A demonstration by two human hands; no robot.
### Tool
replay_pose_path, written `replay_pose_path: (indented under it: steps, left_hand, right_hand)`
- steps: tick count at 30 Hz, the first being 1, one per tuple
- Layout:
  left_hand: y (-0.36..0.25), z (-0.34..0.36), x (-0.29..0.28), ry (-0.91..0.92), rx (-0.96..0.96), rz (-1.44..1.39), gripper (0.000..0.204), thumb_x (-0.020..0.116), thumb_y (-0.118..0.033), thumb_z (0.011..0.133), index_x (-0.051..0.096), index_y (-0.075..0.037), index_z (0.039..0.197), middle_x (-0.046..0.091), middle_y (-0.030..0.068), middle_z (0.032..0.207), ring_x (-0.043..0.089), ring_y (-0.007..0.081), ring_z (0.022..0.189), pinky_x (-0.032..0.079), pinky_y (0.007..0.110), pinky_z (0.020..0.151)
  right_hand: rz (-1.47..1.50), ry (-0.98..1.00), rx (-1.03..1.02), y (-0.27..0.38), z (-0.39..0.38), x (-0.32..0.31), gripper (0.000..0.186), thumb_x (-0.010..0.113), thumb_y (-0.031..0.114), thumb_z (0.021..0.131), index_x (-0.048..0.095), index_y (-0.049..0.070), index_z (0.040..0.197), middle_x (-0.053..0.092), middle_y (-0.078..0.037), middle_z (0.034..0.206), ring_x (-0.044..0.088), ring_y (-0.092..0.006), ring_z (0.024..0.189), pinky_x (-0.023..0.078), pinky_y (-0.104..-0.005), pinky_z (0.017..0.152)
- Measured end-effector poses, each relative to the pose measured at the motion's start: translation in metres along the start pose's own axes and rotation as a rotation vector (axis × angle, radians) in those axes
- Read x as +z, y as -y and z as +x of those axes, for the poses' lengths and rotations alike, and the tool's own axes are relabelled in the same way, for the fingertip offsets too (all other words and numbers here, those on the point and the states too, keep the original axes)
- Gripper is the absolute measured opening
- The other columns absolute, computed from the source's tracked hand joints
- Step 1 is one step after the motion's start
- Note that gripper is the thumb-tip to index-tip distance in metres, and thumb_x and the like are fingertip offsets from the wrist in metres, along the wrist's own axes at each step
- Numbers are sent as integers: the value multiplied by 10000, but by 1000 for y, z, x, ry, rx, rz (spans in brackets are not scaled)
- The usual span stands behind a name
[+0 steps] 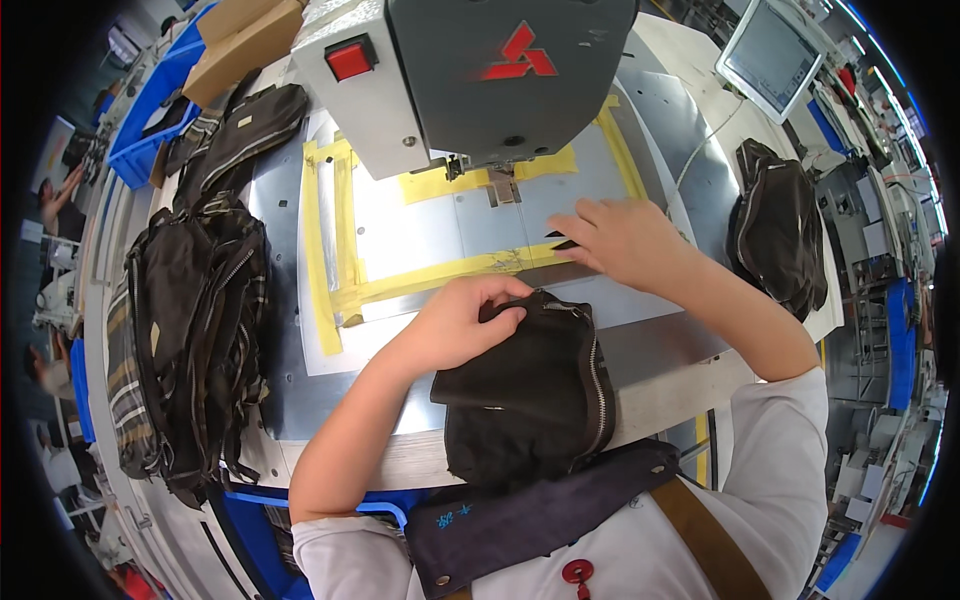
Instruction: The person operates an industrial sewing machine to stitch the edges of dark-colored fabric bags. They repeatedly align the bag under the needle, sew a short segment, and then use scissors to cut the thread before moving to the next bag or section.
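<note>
A dark brown zippered fabric pouch piece (pixel 520 390) lies at the front edge of the sewing machine's table, its metal zipper running down the right side. My left hand (pixel 465 325) is closed on its upper left edge, thumb on top. Beyond it, my right hand (pixel 625 240) is raised over the right part of the yellow-taped plate (pixel 420 235). Between its fingers sits a small black tool (pixel 565 242) with two pointed tips, like thread snips; the rest is hidden in the hand. The sewing machine head (pixel 510 80) stands over the plate, just beyond both hands.
On the left lies a heap of dark zippered pieces (pixel 190 340) with striped lining; more dark pieces (pixel 250 135) lie behind it. A dark pouch piece (pixel 780 230) rests at the right. Farther back are a blue bin (pixel 150 130), a cardboard box (pixel 240 50) and a screen (pixel 770 58).
</note>
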State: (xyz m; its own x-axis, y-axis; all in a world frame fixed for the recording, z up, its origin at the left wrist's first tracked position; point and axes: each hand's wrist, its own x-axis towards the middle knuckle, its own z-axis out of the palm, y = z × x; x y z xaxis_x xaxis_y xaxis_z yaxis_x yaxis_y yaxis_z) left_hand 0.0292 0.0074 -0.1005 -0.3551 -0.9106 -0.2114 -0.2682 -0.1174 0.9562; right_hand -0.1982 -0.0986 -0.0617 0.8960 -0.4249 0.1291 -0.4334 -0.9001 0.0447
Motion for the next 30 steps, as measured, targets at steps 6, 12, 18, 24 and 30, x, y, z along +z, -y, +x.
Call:
replay_pose_path:
  steps: [6, 12, 18, 24, 30]
  left_hand:
    - [1, -1, -1, 12, 0, -4, 257, 627, -83, 894, 618, 22, 1129, 599, -29, 817, 500, 33, 721, 431, 207, 651]
    - [2, 0, -1, 22, -9, -44, 257, 631, -82, 894, 616, 25, 1127, 602, -30, 809, 503, 30, 715, 434, 205, 653]
    - [1, 0, -2, 18, -2, -27, 247, 633, -73, 890, 620, 20, 1118, 617, -25, 824, 511, 28, 725, 438, 204, 652]
    - [3, 0, -3, 19, -3, -39, 214, 642, -67, 886, 636, 15, 1083, 618, -31, 832, 504, 22, 725, 430, 194, 648]
    - [5, -4, 5, -126, 76, -100, 176, 678, -94, 855, 664, -20, 1014, 542, -32, 708, 451, 46, 640, 383, 217, 575]
  right_hand:
    - [-138, -63, -287, -4, 25, -1, 196, 627, 278, 858, 558, 95, 851, 563, -27, 789, 608, -191, 783, 478, -328, 697]
    - [-77, 3, -354, -10, 35, 4, 135, 623, 225, 840, 574, 102, 812, 578, -18, 794, 594, -185, 784, 465, -326, 755]
    - [-107, -90, -404, -20, 33, -4, 182, 658, 253, 818, 560, 102, 794, 560, -20, 787, 571, -198, 749, 452, -331, 733]
    - [-68, 36, -401, -9, 34, 14, 205, 577, 282, 893, 581, 103, 792, 593, -19, 741, 615, -216, 739, 466, -336, 756]
    - [-8, 172, 250, -23, 26, 9, 254, 587, 308, 910, 603, 61, 855, 636, -74, 833, 620, -283, 761, 478, -389, 766]
